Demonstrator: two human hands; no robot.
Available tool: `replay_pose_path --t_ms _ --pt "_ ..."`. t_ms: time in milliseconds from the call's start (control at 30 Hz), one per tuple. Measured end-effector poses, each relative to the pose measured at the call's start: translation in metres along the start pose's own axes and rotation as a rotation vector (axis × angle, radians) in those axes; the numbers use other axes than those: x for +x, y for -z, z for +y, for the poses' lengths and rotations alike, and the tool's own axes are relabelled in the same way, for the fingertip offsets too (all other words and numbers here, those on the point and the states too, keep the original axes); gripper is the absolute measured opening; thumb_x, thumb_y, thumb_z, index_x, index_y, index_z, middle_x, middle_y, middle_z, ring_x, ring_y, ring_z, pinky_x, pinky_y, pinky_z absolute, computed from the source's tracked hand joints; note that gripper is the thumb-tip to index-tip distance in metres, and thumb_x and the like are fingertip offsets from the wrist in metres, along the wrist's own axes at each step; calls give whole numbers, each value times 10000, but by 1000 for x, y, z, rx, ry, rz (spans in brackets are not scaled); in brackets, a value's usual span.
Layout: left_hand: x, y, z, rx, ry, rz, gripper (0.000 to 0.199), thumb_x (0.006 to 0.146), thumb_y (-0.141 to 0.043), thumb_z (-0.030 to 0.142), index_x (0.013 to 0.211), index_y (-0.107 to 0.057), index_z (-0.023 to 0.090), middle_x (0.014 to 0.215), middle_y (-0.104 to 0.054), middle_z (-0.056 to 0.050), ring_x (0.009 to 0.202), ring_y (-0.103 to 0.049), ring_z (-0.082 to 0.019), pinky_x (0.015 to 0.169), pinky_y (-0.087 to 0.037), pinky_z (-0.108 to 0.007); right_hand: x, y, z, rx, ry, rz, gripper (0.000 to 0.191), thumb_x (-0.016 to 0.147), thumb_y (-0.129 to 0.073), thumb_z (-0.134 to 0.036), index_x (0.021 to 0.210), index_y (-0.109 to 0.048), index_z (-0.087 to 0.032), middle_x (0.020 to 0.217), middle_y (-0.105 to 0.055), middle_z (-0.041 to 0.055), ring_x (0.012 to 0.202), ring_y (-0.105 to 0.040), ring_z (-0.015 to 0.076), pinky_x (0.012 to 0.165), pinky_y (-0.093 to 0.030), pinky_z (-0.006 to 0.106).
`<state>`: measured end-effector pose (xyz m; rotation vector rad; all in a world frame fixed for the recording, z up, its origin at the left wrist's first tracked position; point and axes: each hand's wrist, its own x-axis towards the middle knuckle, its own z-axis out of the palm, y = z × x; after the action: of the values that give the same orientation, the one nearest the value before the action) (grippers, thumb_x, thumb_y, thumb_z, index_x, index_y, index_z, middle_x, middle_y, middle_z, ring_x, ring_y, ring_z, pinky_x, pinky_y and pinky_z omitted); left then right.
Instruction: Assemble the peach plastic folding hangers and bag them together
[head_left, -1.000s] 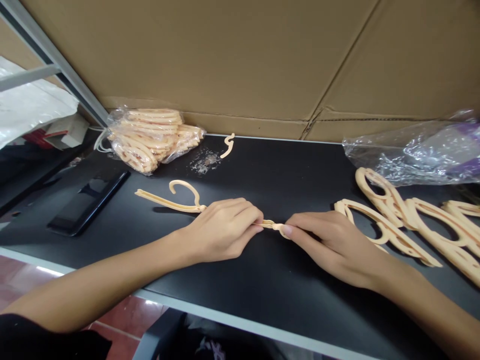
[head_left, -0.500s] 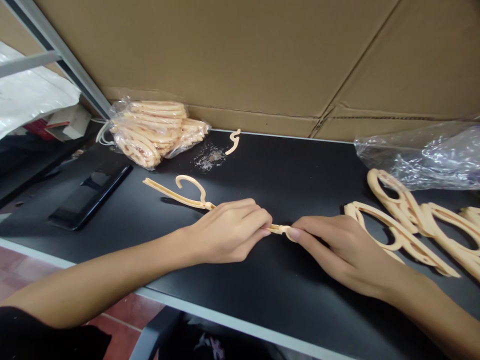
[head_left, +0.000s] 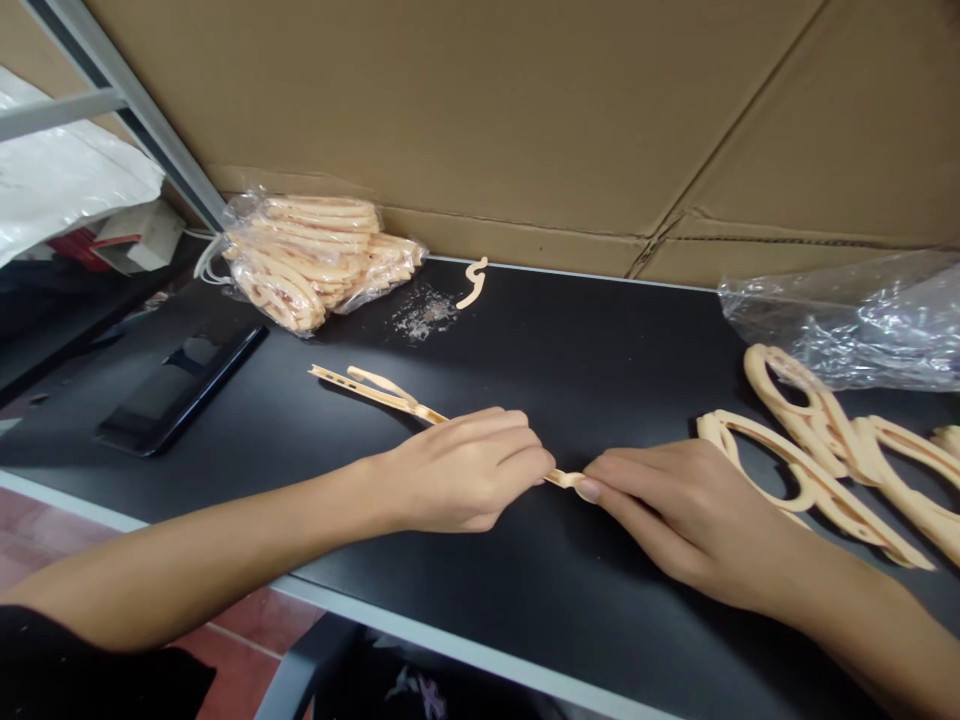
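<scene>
A cream plastic folding hanger (head_left: pixel 375 392) is held low over the black table, stretched out between both hands. My left hand (head_left: pixel 472 470) is closed around its middle, hiding part of it. My right hand (head_left: pixel 675 510) pinches the hanger's right end between thumb and fingers. The hook now shows almost edge-on, lying close along the left arm of the hanger. To the right of my right hand lie several folded cream hangers (head_left: pixel 832 500), partly overlapping one another.
A clear bag of cream hangers (head_left: pixel 315 250) sits at the back left, beside white crumbs (head_left: pixel 424 315) and a small cream hook piece (head_left: pixel 474 283). A black phone (head_left: pixel 184 390) lies left. Crumpled clear plastic (head_left: pixel 862 320) is at right, against the cardboard wall (head_left: pixel 487 110).
The held hanger has turned about its length, so its hook went from standing up as a wide curve to nearly edge-on. Both hands keep their grip.
</scene>
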<state>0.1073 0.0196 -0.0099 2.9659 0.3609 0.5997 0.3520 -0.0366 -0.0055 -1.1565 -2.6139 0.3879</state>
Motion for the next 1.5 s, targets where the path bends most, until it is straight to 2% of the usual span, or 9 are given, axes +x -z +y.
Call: replay_pose_path --t_ms 367,600,833,1100,1500 --pt "1 1 -3 -18 -52 14 222 942 -437 17 902 -626 128 838 -691 -81 768 -561 -186 753 -497 -323 -1 -3 -2 -89 -9 33 336 1057 -387 -292 807 -591 -196 601 -520 -25 517 -536 128 555 -269 315" --pt "1 1 -4 -8 -49 12 201 936 -455 18 904 -624 123 838 -690 -85 769 -558 -190 752 -496 -327 -1 -5 -9 -206 -44 83 376 1052 -390 -313 694 -453 -218 541 -470 -44 448 -460 114 537 -210 331" --pt "1 2 -3 -18 -28 -2 206 936 -443 19 914 -624 115 847 -687 -86 769 -546 -187 765 -502 -323 -1 -7 -12 -282 -24 138 355 1037 -417 -278 688 -444 -221 546 -459 -45 447 -468 120 544 -189 344" --pt "2 3 -4 45 -64 -38 231 943 -436 28 851 -618 137 817 -672 -81 757 -540 -188 749 -491 -322 1 -7 -15 -313 -51 113 350 1026 -407 -268 679 -441 -233 539 -477 -39 438 -479 139 544 -186 343" --pt "3 3 -5 -68 -23 7 235 982 -418 65 904 -635 111 843 -690 -91 764 -552 -181 738 -507 -315 5 -10 -19 -450 -3 175 293 928 -455 -115 657 -468 -224 525 -499 -25 444 -488 145 534 -180 342"
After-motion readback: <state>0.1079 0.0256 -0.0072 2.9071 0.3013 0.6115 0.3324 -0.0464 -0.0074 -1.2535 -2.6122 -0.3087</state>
